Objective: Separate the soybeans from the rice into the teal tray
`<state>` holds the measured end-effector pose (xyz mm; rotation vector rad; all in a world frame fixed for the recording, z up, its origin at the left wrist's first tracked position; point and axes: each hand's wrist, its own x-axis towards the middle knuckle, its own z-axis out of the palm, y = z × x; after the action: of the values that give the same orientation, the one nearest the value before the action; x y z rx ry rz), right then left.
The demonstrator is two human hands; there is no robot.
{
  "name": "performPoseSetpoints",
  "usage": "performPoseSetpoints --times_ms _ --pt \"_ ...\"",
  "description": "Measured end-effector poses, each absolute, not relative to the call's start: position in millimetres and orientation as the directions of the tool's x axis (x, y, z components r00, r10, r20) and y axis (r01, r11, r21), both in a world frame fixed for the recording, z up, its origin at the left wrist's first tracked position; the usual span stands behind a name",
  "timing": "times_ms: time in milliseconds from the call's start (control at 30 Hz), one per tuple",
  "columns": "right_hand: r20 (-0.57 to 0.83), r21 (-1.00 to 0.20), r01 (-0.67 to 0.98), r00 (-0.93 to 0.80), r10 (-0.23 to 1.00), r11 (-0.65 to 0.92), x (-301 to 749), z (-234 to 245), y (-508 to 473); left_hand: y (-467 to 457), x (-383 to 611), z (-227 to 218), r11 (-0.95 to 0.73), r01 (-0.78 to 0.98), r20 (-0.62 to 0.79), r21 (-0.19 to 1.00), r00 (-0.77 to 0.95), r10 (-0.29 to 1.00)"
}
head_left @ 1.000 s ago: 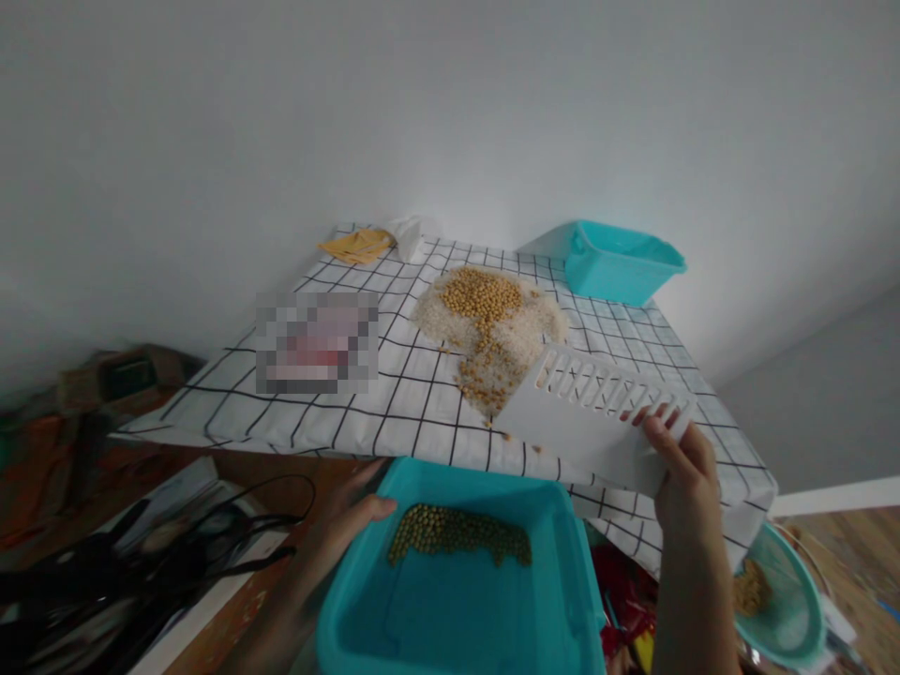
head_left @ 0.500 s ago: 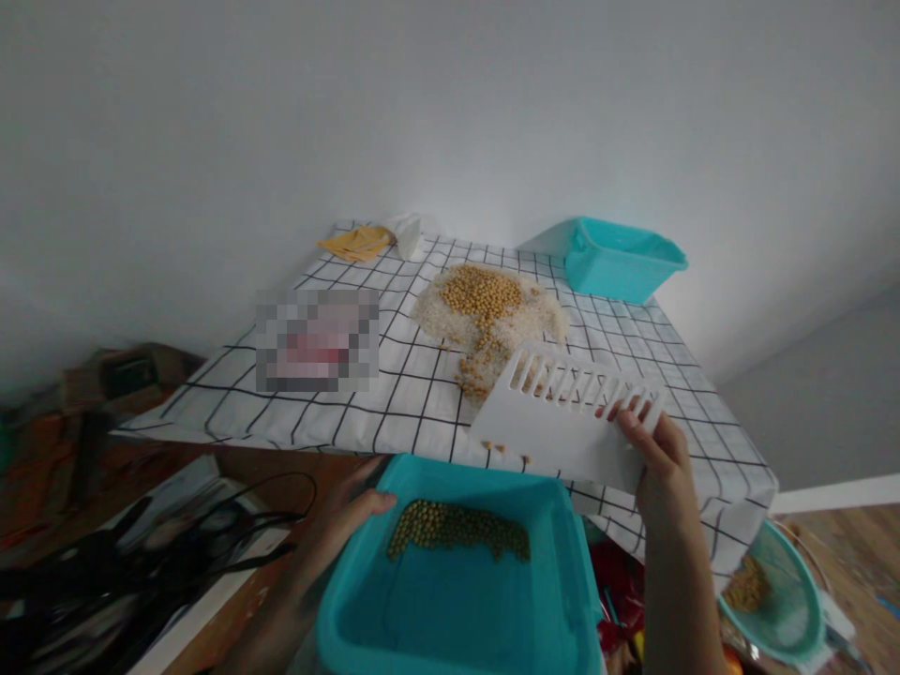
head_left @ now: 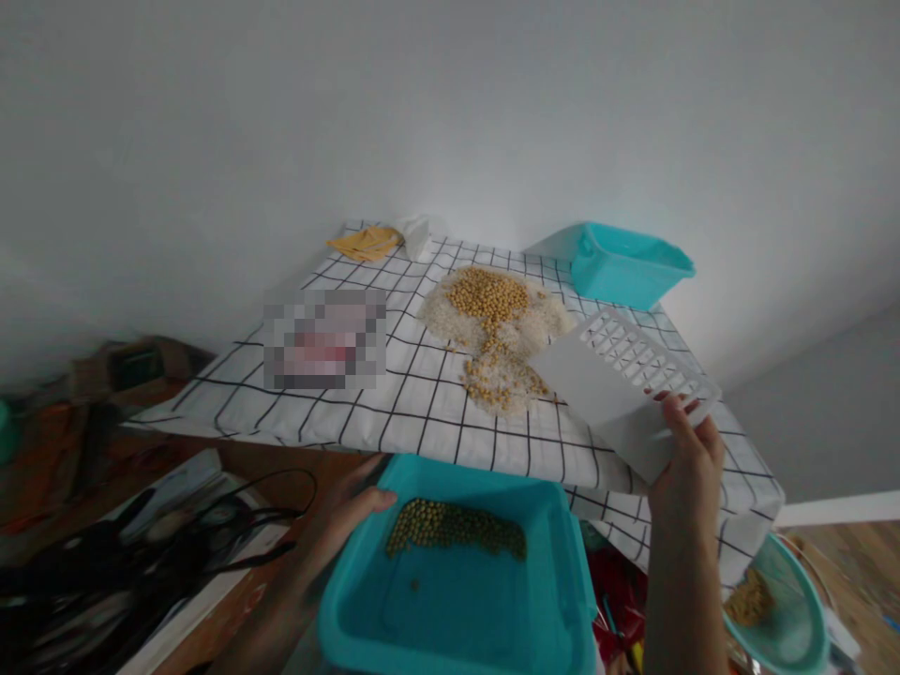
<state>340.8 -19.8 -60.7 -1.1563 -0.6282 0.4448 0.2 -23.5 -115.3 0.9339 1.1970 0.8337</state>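
1. Pinching near corner of white slotted scraper (head_left: 611,389) with right hand (head_left: 685,464), tilted above checked table (head_left: 422,417).
2. Clasping rim of teal tub (head_left: 464,614) with left hand (head_left: 344,525), below table edge, soybeans (head_left: 454,530) inside.

I can read no words, numbers or brand marks: the scraper (head_left: 610,398), near bin (head_left: 468,614) and far bin (head_left: 628,272) are plain, and a patch (head_left: 324,339) on the cloth (head_left: 422,417) is blurred out.
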Motion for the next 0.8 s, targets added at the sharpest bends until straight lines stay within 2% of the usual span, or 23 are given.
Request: performPoseSetpoints --times_ms 200,433,800 --pt "0.266 -0.942 0.054 0.722 0.639 0.331 336.7 -62.4 -18.8 -23.0 -0.4 -111.8 0.414 -0.019 -0.407 0.91 0.149 0.901" --pt "0.265 -0.952 0.069 0.672 0.691 0.299 327.4 -59.6 -19.4 -26.2 3.6 -109.0 0.418 -0.086 -0.402 0.904 0.156 0.902" --pt "0.329 -0.941 0.119 0.557 0.763 0.318 314.4 -54.1 -23.1 -25.2 0.7 -111.7 0.392 -0.011 -0.386 0.92 0.15 0.91"
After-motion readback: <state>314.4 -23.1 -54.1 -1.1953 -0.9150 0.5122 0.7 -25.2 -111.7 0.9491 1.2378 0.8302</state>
